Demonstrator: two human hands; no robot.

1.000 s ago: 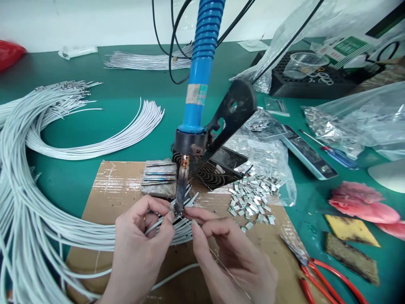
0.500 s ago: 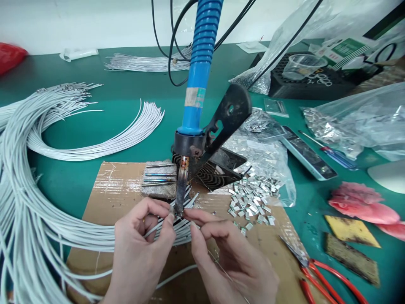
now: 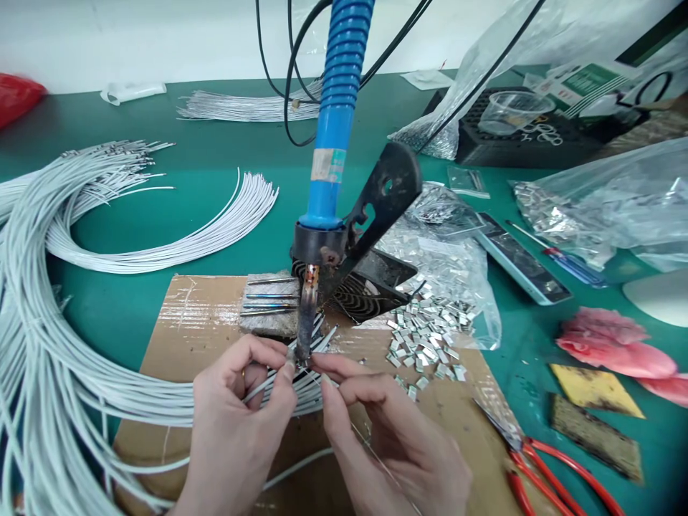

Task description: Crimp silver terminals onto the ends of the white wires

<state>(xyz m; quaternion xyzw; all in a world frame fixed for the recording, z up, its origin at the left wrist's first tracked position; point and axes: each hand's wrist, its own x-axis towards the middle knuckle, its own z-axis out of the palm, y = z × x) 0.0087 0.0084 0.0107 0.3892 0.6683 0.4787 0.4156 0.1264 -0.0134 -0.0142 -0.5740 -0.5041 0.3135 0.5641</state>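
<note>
While a black bracket holds the soldering iron tip-down, presumably sparing you a grip, your left hand pinches a white cable beside the tip and your right hand grasps a thin wire; exact contact there is obscured.

A phone lies near a screwdriver. Crumpled pink material sits just beyond a yellow pad. A clear cup rests on a black block.
</note>
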